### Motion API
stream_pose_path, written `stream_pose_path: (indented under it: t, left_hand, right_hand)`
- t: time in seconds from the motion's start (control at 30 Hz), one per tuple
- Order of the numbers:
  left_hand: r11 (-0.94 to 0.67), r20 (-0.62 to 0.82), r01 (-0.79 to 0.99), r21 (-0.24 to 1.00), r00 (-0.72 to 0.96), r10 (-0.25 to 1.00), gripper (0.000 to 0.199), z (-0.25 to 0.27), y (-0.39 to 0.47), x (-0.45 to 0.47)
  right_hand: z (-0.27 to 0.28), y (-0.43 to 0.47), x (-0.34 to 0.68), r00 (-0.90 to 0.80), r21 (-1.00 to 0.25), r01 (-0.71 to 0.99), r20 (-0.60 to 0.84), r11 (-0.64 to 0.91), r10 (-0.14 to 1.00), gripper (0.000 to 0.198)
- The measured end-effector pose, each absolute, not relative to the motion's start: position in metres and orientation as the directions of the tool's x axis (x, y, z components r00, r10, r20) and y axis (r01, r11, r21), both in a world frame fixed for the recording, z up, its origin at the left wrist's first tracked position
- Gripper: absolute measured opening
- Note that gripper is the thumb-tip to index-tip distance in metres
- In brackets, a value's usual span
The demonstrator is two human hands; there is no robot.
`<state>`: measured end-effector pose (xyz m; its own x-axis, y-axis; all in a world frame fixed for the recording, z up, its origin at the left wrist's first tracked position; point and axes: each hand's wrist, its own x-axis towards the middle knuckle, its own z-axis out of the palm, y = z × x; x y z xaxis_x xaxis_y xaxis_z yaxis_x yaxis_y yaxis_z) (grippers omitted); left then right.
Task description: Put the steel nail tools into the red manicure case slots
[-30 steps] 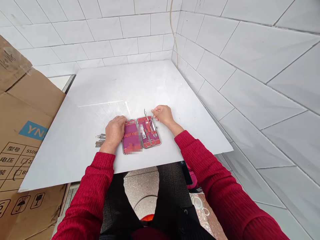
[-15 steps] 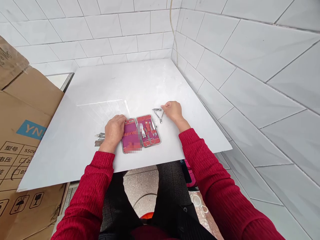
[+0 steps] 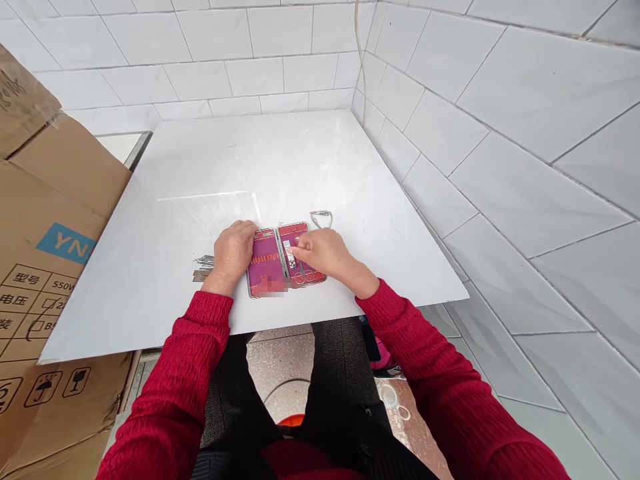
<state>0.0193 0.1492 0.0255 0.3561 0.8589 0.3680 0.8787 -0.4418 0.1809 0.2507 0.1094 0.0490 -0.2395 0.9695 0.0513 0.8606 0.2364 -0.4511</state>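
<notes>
An open manicure case [image 3: 265, 270] with purple and red lining lies on the white board. My left hand [image 3: 233, 253] is closed at its left edge, fingers curled along the rim. Over the right half hovers my right hand [image 3: 325, 253], thumb and fingers pinched together; what they hold, if anything, is hidden. Below its fingertips a nail clipper [image 3: 292, 259] and small scissors [image 3: 303, 276] sit in the case. Metal nippers [image 3: 330, 221] lie just beyond my right hand, partly covered by it, beside another small metal tool [image 3: 321, 213].
Several slim metal tools [image 3: 204, 261] lie left of my left hand, beside a brownish flat piece [image 3: 200, 275]. A large cardboard box [image 3: 65, 180] stands at the left. Tiled walls [image 3: 540, 120] border the board [image 3: 210, 160] at the back and right.
My right hand has moved left and nearer, from the nippers to over the case's right half. My left hand stays at the case's left edge. The view has shifted slightly.
</notes>
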Motion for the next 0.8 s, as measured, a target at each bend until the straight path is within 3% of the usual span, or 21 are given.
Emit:
stream_pose_path:
  t: [0.1,0.23,0.37,0.53,0.67,0.8]
  left_hand:
    - [-0.441,0.368,0.878,0.186,0.354,0.86,0.032,0.026,0.147,0.02]
    - [-0.442,0.366,0.876,0.194,0.353,0.861,0.032,0.028,0.145,0.02]
    - [-0.444,0.367,0.875,0.193,0.356,0.86,0.032,0.028,0.145,0.019]
    - [-0.435,0.355,0.884,0.171,0.357,0.864,0.032,0.026,0.147,0.018]
    - [-0.434,0.355,0.883,0.177,0.354,0.865,0.033,0.025,0.148,0.018]
    - [-0.444,0.363,0.876,0.19,0.357,0.861,0.033,0.024,0.148,0.017]
  right_hand:
    - [0.054,0.094,0.234,-0.272,-0.258,0.932,-0.034,0.254,0.962,0.036]
    - [0.057,0.091,0.222,-0.263,-0.146,0.957,-0.076,0.25,0.962,0.029]
    - [0.059,0.082,0.223,-0.241,-0.166,0.96,-0.083,0.225,0.967,0.023]
    - [0.062,0.065,0.254,-0.183,-0.384,0.914,-0.099,0.132,0.978,0.024]
    - [0.06,0.078,0.288,0.075,-0.289,0.956,0.059,-0.055,0.995,0.023]
    - [0.05,0.104,0.311,0.156,-0.172,0.974,0.059,-0.144,0.986,0.021]
